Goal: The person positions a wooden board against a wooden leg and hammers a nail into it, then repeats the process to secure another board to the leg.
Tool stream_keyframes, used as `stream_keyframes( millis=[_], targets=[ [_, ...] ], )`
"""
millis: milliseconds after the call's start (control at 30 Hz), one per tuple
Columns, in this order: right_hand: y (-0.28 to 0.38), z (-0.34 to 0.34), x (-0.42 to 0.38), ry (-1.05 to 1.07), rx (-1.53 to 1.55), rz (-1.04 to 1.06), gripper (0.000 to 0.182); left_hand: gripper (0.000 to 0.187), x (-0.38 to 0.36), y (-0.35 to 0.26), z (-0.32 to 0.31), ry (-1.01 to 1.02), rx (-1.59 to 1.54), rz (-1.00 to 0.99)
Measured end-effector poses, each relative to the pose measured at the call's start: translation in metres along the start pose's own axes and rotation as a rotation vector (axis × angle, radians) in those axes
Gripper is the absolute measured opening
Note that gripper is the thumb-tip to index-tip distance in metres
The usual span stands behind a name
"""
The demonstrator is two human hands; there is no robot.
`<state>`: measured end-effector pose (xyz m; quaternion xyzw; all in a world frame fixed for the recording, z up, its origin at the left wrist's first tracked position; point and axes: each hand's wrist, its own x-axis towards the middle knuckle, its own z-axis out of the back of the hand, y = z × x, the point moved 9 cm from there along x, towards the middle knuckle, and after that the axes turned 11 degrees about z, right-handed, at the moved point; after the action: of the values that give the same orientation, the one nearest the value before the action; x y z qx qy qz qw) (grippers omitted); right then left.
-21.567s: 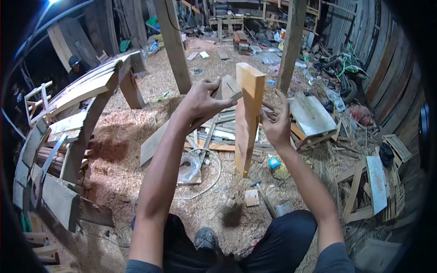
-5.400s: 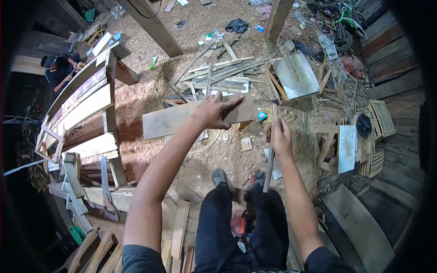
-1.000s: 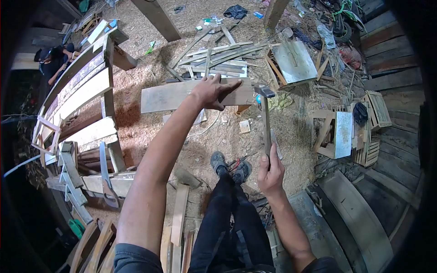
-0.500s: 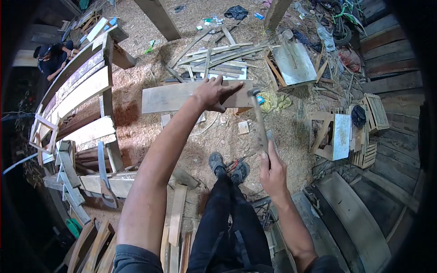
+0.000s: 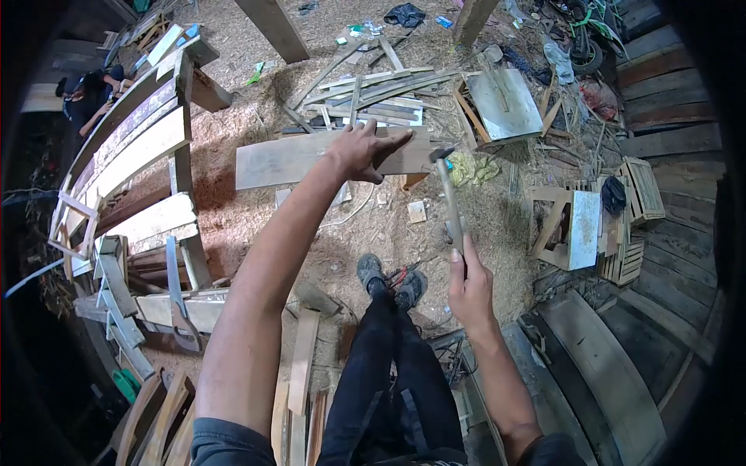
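Note:
A wide wooden plank [image 5: 280, 161] lies crosswise in front of me, above the sawdust floor. My left hand [image 5: 361, 153] rests on the plank right of its middle, with fingers spread. My right hand [image 5: 471, 283] is wrapped round the handle of a hammer [image 5: 451, 198]. The hammer's head is at the right end of the plank. Under that end, a small piece of wood [image 5: 412, 180] partly shows. What supports the plank is mostly hidden.
A person [image 5: 85, 101] is at the upper left beside a long bench [image 5: 148, 140]. A handsaw [image 5: 176, 291] hangs at the left. Loose slats [image 5: 373, 97] lie beyond the plank. Wooden boxes [image 5: 503, 105] stand to the right; curved boards [image 5: 598, 357] lie lower right.
The hammer has shifted slightly, its head now a little further right and its handle lower. The plank and my left hand have moved slightly left in view.

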<state>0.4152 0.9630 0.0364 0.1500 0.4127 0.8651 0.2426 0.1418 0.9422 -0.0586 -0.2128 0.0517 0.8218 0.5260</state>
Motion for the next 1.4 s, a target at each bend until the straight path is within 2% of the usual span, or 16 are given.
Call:
stream_keyframes(
  millis=[133,233,333,367,433,500,567,700,800,867,900,933,967,1100,1200,1400],
  targets=[
    [0.013,0.014,-0.005,-0.188,0.082,0.052,0.045,0.124,-0.004,0.006,0.000,-0.006,-0.032,0.007],
    [0.002,-0.006,0.006,-0.053,-0.033,0.085,0.046,0.123,-0.005,0.004,-0.003,-0.003,-0.007,0.006],
    [-0.007,-0.003,0.008,0.095,-0.043,-0.078,0.045,0.124,-0.008,0.004,0.000,-0.001,-0.036,-0.005],
    [-0.010,0.000,0.005,0.046,0.063,-0.166,0.045,0.124,-0.006,0.005,-0.004,-0.008,-0.040,-0.009],
    [0.007,0.012,0.007,-0.107,-0.006,0.072,0.045,0.125,-0.001,0.004,-0.011,-0.004,-0.064,-0.001],
    [0.000,0.005,0.005,-0.099,-0.088,0.141,0.044,0.125,0.000,0.005,-0.013,-0.043,-0.060,-0.006],
    [-0.030,-0.018,0.002,0.073,-0.182,0.040,0.043,0.125,-0.001,0.003,-0.008,-0.056,-0.053,-0.007],
    [-0.023,-0.002,0.009,-0.104,0.140,-0.144,0.036,0.123,-0.007,-0.004,0.002,-0.044,-0.046,-0.001],
    [-0.063,-0.023,0.041,-0.164,0.327,-0.318,0.032,0.120,-0.005,-0.003,-0.007,-0.098,-0.075,-0.018],
    [-0.103,-0.051,0.079,-0.242,0.523,-0.297,0.030,0.119,0.001,-0.003,-0.003,-0.094,-0.091,-0.032],
    [-0.117,-0.061,0.099,-0.308,0.630,-0.160,0.029,0.118,-0.001,-0.003,0.000,-0.057,-0.097,-0.019],
    [-0.136,-0.071,0.115,-0.281,0.614,-0.174,0.029,0.118,-0.005,0.002,-0.001,-0.017,-0.104,0.004],
    [-0.151,-0.079,0.130,-0.245,0.598,-0.187,0.029,0.117,-0.008,0.004,0.001,-0.128,-0.099,-0.045],
    [-0.161,-0.115,0.171,-0.142,0.881,-0.194,0.037,0.116,-0.012,0.013,0.006,-0.120,-0.149,-0.034],
    [-0.152,-0.133,0.169,-0.071,0.968,-0.335,0.037,0.116,-0.010,0.018,0.003,-0.059,-0.209,0.016],
    [-0.177,-0.140,0.166,-0.104,1.003,-0.329,0.026,0.114,-0.006,0.020,0.005,-0.071,-0.187,-0.013]
  ],
)
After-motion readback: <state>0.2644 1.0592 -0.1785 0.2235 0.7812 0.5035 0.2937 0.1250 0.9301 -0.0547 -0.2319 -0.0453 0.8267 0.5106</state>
